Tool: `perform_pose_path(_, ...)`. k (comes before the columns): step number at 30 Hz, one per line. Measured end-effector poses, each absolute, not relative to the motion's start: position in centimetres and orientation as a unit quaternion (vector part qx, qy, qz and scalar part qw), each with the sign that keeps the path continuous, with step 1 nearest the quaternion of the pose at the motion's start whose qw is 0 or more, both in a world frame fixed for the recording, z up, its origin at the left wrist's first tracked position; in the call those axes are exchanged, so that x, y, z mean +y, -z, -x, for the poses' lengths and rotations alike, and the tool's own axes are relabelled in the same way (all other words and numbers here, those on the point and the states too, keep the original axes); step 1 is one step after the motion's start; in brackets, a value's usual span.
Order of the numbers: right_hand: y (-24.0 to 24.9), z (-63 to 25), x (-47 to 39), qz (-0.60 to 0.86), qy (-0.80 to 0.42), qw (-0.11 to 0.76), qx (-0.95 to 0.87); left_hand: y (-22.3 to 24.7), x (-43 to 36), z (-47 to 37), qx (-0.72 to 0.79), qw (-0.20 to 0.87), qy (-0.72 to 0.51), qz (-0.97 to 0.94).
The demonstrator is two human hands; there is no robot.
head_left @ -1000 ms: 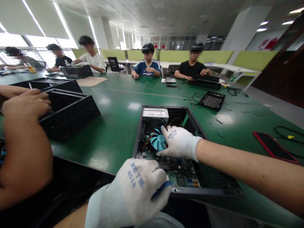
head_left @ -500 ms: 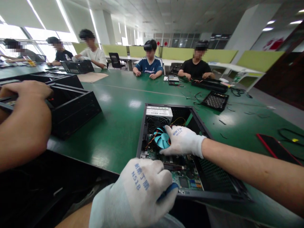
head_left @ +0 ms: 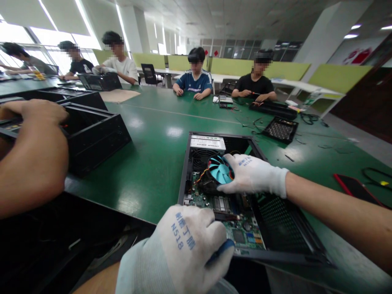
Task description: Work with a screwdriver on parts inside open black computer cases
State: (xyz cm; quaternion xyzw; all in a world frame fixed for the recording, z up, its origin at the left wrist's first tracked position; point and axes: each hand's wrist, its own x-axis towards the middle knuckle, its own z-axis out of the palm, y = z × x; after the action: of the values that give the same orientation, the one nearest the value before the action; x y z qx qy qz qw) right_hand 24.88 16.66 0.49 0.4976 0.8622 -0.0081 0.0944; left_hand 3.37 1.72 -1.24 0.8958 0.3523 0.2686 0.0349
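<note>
An open computer case (head_left: pixel 277 256) lies in front of me, its green motherboard (head_left: pixel 239 236) facing up. My right hand (head_left: pixel 249 173), in a white glove, grips the rim of a black CPU cooling fan (head_left: pixel 221 169) with turquoise blades. The fan is tilted above the board, its thin coloured wires running to the left. Near the case's front edge my left hand (head_left: pixel 192 241), also gloved, is closed with the thumb against the curled fingers. What it holds, if anything, is hidden. A dark bar with a pale tip (head_left: pixel 228 217) shows just beyond its knuckles.
A power supply (head_left: pixel 208 143) sits at the case's far end. To the left, a neighbour's bare arm (head_left: pixel 39 151) reaches into another black case (head_left: pixel 99 141). A dark panel with a red edge (head_left: pixel 357 190), cables and a black tray (head_left: pixel 281 130) lie rightward on the green table (head_left: pixel 147 159). Several people sit beyond.
My right hand has moved right, and the fan in it has shifted right and tilted up, exposing more of the motherboard beneath. My left hand stays closed in nearly the same place.
</note>
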Motion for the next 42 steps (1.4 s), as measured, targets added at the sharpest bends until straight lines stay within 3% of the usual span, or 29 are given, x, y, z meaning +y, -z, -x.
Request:
perform_pose_path(5,-1.4,-26.6,16.9,-0.466,-0.165,0.144,0.857,1.1,1.7,-3.4,0.344,0.034,-0.276,-0.897)
perform_pose_path(8,-1.2,-27.1,17.6,-0.483,-0.203,0.168,0.835,1.2,1.6,-3.4,0.354,0.033,-0.269,-0.895)
perform_pose_path(19,0.0,-26.2,19.4,-0.479,-0.187,0.245,0.822,1.3,1.5,-3.5,0.368,0.034,-0.258,-0.893)
perform_pose_path(42,0.7,-26.1,22.4,-0.458,-0.134,0.234,0.847,1.6,1.5,-3.4,0.368,0.036,-0.244,-0.896)
